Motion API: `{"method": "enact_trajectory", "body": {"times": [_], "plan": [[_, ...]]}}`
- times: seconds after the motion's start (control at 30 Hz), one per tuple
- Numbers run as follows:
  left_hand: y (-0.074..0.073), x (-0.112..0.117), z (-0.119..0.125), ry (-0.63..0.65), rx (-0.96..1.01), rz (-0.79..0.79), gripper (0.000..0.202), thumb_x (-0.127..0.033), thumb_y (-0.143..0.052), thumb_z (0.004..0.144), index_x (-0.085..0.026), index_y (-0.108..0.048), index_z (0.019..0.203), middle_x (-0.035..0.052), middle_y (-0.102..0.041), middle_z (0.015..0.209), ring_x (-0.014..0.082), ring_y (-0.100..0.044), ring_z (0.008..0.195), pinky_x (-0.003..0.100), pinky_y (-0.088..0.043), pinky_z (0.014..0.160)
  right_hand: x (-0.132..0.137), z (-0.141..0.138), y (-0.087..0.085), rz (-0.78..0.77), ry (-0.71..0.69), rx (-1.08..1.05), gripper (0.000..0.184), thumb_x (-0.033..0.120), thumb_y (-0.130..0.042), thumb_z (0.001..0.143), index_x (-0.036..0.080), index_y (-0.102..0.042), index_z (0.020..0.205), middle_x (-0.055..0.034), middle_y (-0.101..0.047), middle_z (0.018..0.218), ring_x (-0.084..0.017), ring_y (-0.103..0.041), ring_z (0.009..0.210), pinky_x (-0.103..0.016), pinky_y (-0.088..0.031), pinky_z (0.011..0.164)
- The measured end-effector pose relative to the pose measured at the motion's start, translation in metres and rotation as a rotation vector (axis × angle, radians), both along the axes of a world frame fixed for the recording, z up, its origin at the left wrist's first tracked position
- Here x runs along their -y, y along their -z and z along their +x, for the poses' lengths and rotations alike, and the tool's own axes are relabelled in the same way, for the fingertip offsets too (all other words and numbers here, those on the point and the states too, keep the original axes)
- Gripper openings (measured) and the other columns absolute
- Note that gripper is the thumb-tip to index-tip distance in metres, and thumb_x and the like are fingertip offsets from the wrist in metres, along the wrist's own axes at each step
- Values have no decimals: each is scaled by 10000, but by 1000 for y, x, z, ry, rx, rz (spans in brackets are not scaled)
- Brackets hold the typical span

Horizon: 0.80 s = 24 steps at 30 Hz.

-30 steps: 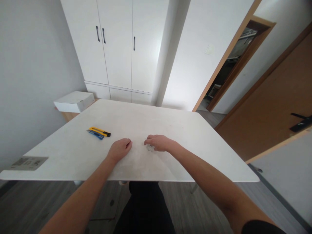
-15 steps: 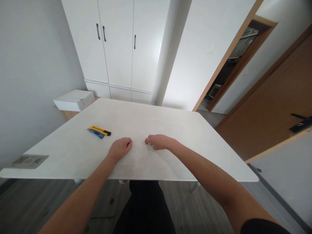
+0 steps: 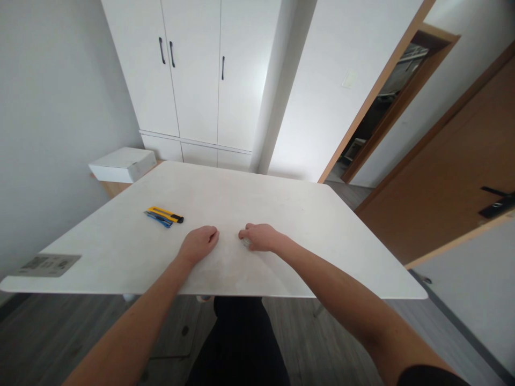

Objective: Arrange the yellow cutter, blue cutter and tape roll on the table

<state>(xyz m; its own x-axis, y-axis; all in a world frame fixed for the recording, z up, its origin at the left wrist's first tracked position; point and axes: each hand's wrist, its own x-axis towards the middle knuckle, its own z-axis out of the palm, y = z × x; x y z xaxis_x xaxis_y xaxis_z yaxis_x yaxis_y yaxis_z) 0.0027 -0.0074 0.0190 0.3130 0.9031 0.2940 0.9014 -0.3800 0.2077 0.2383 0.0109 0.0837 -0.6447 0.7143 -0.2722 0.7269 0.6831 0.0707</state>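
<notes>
On the white table (image 3: 237, 193), my right hand (image 3: 260, 237) is closed round a small clear ring-shaped roll (image 3: 245, 242), which looks like clear tape. The fingers and palm cover much of it. To its left, my left hand (image 3: 199, 244) rests on the tabletop in a loose fist, with nothing showing in it. Farther left lie a yellow utility knife (image 3: 161, 213) and a blue utility knife (image 3: 159, 219), side by side and touched by neither hand.
A printed label (image 3: 50, 265) is on the table's near left corner. Beyond the far left edge sits a white box (image 3: 123, 165). White cabinets (image 3: 193, 80) stand behind the table, and a brown door (image 3: 450, 161) is on the right.
My right hand has shifted slightly and turned over the clear roll, so less of it shows. My left hand and both knives have stayed put.
</notes>
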Motion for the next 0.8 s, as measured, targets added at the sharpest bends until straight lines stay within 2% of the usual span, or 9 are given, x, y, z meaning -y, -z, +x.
{"method": "enact_trajectory", "body": {"times": [0.17,0.43,0.63,0.8], "plan": [[1,-1,0,7,-6,0,339,-329,-343,949,-198,-560,724,52,-650,770,192,-604,765,299,-361,684,-4,2,0,6,0,35,400,242,-562,798,315,-545,1191,-50,-582,1136,-197,-643,814,-258,-428,584],[1,-1,-1,-3,-6,-2,335,-331,-349,948,-198,-558,722,49,-654,779,186,-604,772,295,-357,684,-7,-2,-6,-58,14,67,404,319,-626,765,303,-557,1163,-65,-588,1137,-223,-636,867,-269,-441,603],[2,-1,-1,6,3,3,337,-327,-349,950,-197,-552,715,47,-654,779,182,-601,768,292,-355,683,-8,-2,1,-47,14,41,368,200,-568,771,272,-566,1132,-75,-595,1119,-226,-631,877,-275,-438,612],[3,-1,-1,10,7,6,332,-330,-353,950,-200,-546,713,42,-646,769,178,-598,771,287,-358,691,-7,-2,2,-47,18,43,378,179,-552,775,267,-560,1142,-80,-591,1120,-224,-636,871,-274,-441,615]]}}
